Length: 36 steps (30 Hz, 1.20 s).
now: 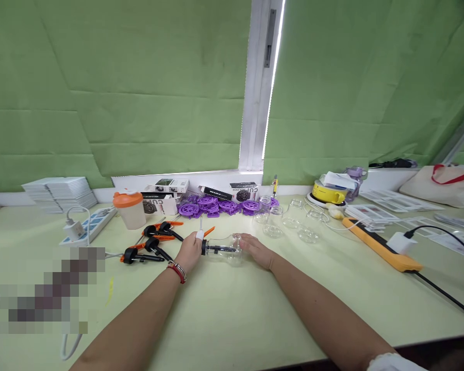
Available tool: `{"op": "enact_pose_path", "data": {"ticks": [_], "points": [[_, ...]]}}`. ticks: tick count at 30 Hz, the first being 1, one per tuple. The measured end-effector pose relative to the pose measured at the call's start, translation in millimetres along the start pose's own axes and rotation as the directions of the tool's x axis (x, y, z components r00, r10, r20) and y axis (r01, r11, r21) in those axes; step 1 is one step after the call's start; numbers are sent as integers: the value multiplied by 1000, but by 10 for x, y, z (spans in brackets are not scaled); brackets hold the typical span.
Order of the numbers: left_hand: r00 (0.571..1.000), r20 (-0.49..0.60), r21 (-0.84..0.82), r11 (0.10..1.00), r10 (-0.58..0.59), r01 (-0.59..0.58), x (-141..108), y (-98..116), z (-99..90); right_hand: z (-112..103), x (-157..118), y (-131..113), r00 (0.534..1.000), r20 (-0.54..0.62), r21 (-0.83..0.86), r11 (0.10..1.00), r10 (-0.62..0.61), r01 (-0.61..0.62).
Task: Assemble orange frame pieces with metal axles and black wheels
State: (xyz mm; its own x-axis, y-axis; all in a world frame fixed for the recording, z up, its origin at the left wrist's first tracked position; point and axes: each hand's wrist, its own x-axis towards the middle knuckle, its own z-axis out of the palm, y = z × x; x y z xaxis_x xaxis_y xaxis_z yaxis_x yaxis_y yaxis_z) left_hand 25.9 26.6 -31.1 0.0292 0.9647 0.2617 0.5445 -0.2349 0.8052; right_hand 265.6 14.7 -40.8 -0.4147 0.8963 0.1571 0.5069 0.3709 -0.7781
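Observation:
A clear bottle (225, 249) lies on its side between my hands, with a dark tube inside it. My left hand (189, 253) is closed around the bottle's top, which has a black collar (204, 247), a white part and an orange lever (209, 232). The fingers of my right hand (257, 250) are curled against the bottle's base. Left of my left hand lie several similar black tops (151, 244) with orange levers. Several clear bottles (308, 229) without tops stand beyond my right hand.
Purple plastic parts (218, 206) are heaped at the back before small boxes (166, 205). An orange-lidded cup (133, 210) stands left, near a power strip (100, 219). On the right are an orange power strip (382, 245), a yellow pot (328, 194) and a bag (441, 185).

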Motion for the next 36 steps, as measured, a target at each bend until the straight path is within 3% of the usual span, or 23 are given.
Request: {"op": "enact_pose_path", "data": {"ticks": [10,13,17,20,23,26,29,30,33,36], "points": [[1000,-5,16,1000,-2,2,11,-14,-9,19,6,36,1000,-5,14,1000,9,-9],[999,-32,22,1000,-9,10,22,21,-41,53,-4,34,997,-76,41,999,9,-6],[996,-92,23,1000,-15,17,33,60,-92,122,-38,-71,952,-251,5,983,-177,184],[989,-141,3,999,-39,40,25,68,-117,193,-63,-166,927,-224,-144,951,-302,275],[990,-135,-87,995,-50,39,-3,89,-127,270,-62,-188,954,-190,-184,963,-231,196],[995,-82,-119,990,60,-70,-14,121,-157,316,-24,-131,967,-240,-136,989,-83,51],[987,-94,214,971,128,-106,41,104,-267,318,36,-57,956,-291,-132,988,36,-77],[985,-126,370,927,114,-60,72,78,-328,312,58,-39,952,-298,-145,983,69,-116],[975,-218,517,853,50,72,168,-61,-566,305,129,-21,953,-284,-228,958,108,-176],[929,-352,726,592,-119,351,219,-226,-802,334,225,-50,971,-236,-347,930,42,-124]]}}
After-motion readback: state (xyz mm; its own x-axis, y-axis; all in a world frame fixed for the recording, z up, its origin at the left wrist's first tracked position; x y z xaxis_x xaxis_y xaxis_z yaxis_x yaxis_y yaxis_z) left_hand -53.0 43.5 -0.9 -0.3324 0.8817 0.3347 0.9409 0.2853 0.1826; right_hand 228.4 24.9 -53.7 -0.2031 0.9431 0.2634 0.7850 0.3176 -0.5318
